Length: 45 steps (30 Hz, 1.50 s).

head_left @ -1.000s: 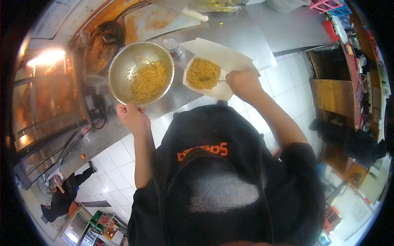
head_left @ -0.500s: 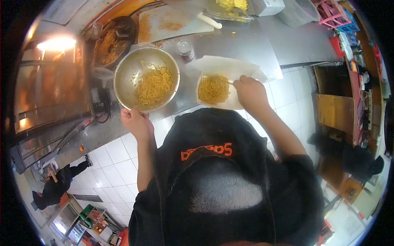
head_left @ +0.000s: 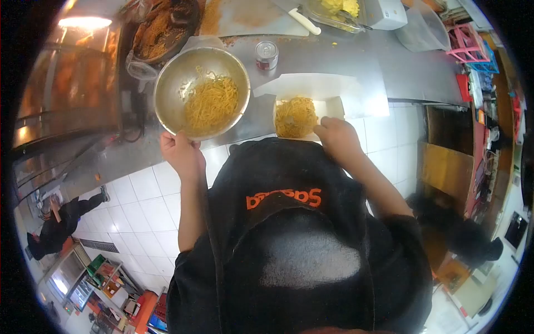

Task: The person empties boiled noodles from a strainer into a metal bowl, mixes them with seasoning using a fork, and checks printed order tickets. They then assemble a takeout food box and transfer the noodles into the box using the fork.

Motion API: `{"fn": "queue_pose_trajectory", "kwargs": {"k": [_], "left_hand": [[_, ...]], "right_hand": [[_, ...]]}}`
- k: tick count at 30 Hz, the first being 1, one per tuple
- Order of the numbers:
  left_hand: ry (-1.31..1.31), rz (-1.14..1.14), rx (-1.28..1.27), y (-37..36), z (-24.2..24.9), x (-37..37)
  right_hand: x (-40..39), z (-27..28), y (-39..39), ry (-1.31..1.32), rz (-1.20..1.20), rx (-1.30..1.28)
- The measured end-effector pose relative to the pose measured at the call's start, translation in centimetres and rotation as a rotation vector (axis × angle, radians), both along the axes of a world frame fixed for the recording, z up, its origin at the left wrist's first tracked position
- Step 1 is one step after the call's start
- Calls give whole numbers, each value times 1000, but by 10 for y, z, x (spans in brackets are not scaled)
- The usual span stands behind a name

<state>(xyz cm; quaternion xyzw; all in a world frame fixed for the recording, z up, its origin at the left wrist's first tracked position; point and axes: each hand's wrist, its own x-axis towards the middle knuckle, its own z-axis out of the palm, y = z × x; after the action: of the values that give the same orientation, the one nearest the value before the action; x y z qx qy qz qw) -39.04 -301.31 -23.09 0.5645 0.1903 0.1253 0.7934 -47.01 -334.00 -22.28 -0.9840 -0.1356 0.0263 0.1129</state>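
A steel bowl [head_left: 167, 106] with noodles [head_left: 214, 106] inside is at the left of the counter. My left hand [head_left: 181, 153] pinches its near rim, fingers closed. To the right, an open white paper box [head_left: 334, 107] holds more noodles [head_left: 296, 116]. My right hand [head_left: 337, 137] is closed at the box's right side, round the handle of a utensil whose end lies in those noodles; little of the utensil shows. A can [head_left: 266, 55] stands upright between bowl and box, farther back.
Behind the bowl are a dark pan [head_left: 167, 30] and a cutting board [head_left: 250, 19] with a white-handled knife [head_left: 304, 20]. A glass tray [head_left: 332, 21] of yellow food is at the back. Another person [head_left: 58, 225] is at the far left.
The view has shifted a little. My right hand has moved slightly nearer the box's noodles, and less of the utensil handle shows. My left hand stays on the bowl's rim.
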Motion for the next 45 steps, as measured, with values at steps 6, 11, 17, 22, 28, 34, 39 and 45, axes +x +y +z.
{"fn": "queue_pose_trajectory", "kwargs": {"k": [6, 11, 17, 22, 28, 34, 39, 45], "left_hand": [[-12, -54, -23, 9, -7, -2], [-33, -71, -35, 13, -11, -4], [8, 13, -2, -5, 8, -2], [66, 41, -25, -3, 11, 1], [90, 74, 12, -9, 17, -2], [62, 131, 14, -17, 14, -2], [45, 119, -17, -15, 4, -5], [74, 105, -52, -6, -17, -9]], "right_hand": [[14, 15, 0, -27, -177, -22], [7, 3, 5, 6, 83, -13], [2, 35, -24, 92, -192, 18], [15, -13, 0, 40, -198, -2], [25, 1, -3, -144, -400, 125], [26, 8, -23, -5, -249, -80], [42, 7, -28, -127, -384, 14], [59, -10, -29, -2, -227, -71]]}}
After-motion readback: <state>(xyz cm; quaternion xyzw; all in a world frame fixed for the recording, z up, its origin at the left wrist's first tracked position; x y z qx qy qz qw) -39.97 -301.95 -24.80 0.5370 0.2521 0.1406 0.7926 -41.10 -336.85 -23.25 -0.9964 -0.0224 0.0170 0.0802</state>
